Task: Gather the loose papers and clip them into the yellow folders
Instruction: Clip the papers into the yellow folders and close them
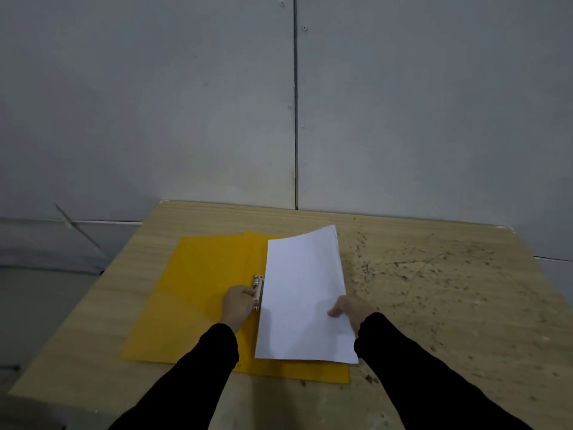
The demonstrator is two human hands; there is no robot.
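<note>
An open yellow folder (192,293) lies flat on the wooden table (434,274), with the corner of a second yellow sheet showing behind it. A stack of white papers (302,293) lies on the folder's right half, its far end curled up. A metal clip (258,290) stands along the papers' left edge. My left hand (237,307) grips the clip's lever with fingers and thumb. My right hand (350,311) holds the papers' right edge near the front, thumb on top.
The table's right half is bare wood with dark scuffs and specks. A grey panelled wall (294,103) stands directly behind the table. The table's left edge drops off to a grey floor.
</note>
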